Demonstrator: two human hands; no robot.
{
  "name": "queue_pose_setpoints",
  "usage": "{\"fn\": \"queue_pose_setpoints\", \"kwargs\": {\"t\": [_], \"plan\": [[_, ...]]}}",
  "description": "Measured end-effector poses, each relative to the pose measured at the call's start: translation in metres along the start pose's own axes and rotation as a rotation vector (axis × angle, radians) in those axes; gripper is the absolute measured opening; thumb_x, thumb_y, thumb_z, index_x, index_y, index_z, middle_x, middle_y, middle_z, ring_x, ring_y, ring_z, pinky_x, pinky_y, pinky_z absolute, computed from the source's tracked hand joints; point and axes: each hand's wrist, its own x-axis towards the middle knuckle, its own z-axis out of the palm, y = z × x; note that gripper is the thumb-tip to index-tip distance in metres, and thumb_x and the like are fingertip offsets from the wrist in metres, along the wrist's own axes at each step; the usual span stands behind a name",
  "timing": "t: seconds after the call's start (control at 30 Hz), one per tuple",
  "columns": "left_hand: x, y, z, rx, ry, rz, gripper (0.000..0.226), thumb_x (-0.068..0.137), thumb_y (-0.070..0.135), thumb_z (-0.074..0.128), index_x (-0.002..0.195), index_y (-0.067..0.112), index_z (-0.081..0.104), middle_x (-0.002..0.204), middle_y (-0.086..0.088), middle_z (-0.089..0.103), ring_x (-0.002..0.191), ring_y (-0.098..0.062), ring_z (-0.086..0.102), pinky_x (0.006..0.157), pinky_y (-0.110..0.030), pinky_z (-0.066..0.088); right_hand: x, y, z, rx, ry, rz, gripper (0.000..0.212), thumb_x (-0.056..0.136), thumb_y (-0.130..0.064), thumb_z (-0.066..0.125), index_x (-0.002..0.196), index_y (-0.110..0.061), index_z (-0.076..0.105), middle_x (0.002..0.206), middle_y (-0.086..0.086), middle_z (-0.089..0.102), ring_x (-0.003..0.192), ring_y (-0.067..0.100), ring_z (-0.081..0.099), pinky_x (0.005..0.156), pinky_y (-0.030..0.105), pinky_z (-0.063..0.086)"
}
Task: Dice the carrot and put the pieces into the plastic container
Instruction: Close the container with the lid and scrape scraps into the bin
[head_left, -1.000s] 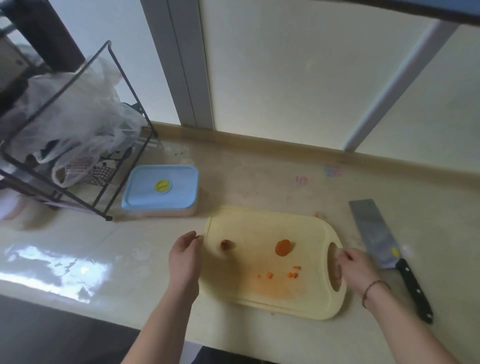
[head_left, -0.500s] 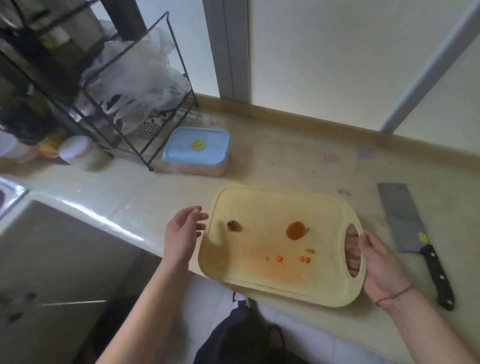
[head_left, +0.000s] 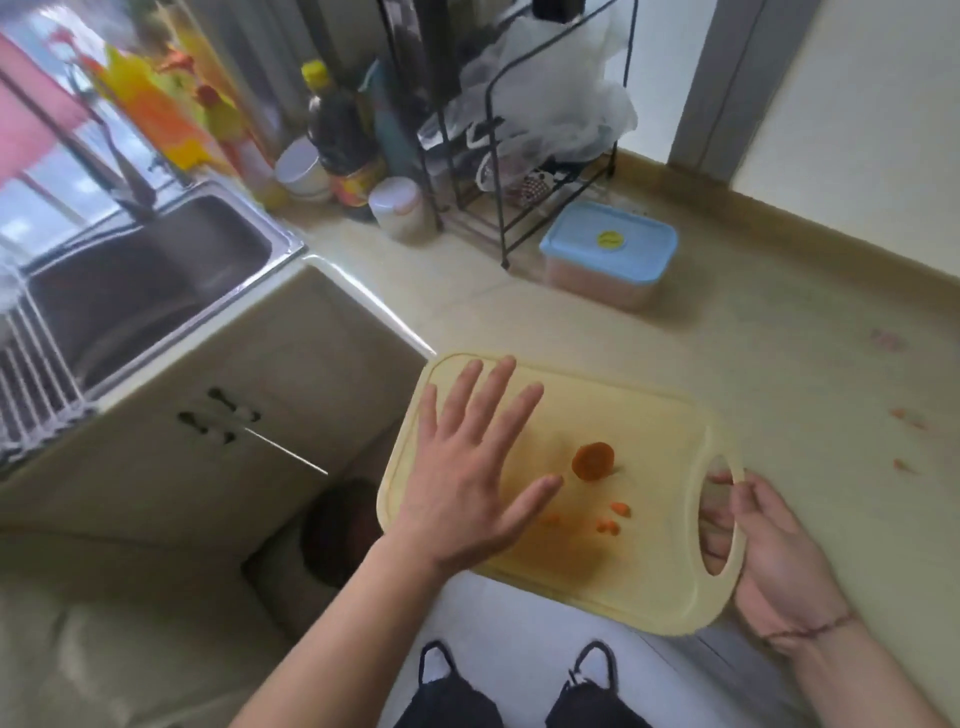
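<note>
I find the right hand (head_left: 763, 551) curled through the handle of the board (head_left: 649, 566), which overhangs the counter edge; the left hand (head_left: 467, 467) lies flat and spread on it. The carrot slice (head_left: 593, 460) and bits (head_left: 613, 517) sit loose between the two hands, the lidded container (head_left: 608, 254) well beyond. Any tilt could spill them to the floor.

The cutting board (head_left: 649, 415) now overhangs the counter, left hand (head_left: 467, 478) spread over it.

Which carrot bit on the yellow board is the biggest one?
The round carrot slice near the middle of the cutting board. It is a wide flat disc, while the other carrot bits, nearer the person, are only tiny crumbs.
</note>
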Motion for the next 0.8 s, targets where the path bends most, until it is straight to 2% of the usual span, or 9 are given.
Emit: {"fn": "queue_pose_setpoints", "kwargs": {"t": [0.23,0.33,0.43,0.6,0.8], "plan": [[-0.056,-0.038,0.005,0.187,-0.156,0.229,0.077,0.1,0.063,0.034,0.161,0.021,0.017,0.17,-0.002,0.007,0.157,-0.028,0.003,0.124,-0.057,0.007,0.0,0.06,0.096,-0.016,-0.076,0.056,0.024,0.103,-0.025,0.034,0.098,-0.017,0.055,0.078,0.015,0.072,0.057,0.022,0.066,0.047,0.032,0.055],[-0.077,-0.062,0.018,0.199,-0.252,0.263,0.071,0.101,0.061,0.031,0.162,0.027,0.015,0.17,-0.002,0.01,0.157,-0.031,0.005,0.124,-0.057,0.004,0.007,0.091,0.129,-0.023,-0.085,0.109,0.023,0.104,-0.025,0.034,0.096,-0.018,0.055,0.076,0.009,0.072,0.058,0.018,0.068,0.046,0.029,0.054],[-0.094,-0.095,0.033,0.17,-0.327,0.222,0.063,0.103,0.058,0.024,0.16,0.034,0.015,0.17,0.0,0.014,0.156,-0.032,0.008,0.124,-0.058,0.002,0.018,0.122,0.156,-0.051,-0.087,0.153,0.023,0.104,-0.026,0.034,0.098,-0.017,0.055,0.075,0.005,0.073,0.061,0.016,0.07,0.048,0.03,0.055],[-0.119,-0.15,0.074,0.164,-0.397,0.138,0.064,0.106,0.051,0.014,0.163,0.022,0.013,0.17,-0.001,0.01,0.157,-0.03,0.0,0.121,-0.052,-0.018,0.038,0.165,0.18,-0.128,-0.057,0.214,0.024,0.104,-0.026,0.032,0.101,-0.013,0.052,0.074,0.014,0.073,0.063,0.024,0.071,0.058,0.037,0.058],[-0.138,-0.2,0.118,0.048,-0.458,-0.005,0.059,0.11,0.042,0.014,0.164,0.019,0.006,0.171,0.0,0.004,0.156,-0.028,-0.008,0.115,-0.04,-0.032,0.062,0.214,0.196,-0.159,-0.004,0.228,0.026,0.104,-0.027,0.031,0.089,-0.021,0.052,0.07,0.01,0.073,0.057,0.023,0.07,0.048,0.034,0.057]]}}
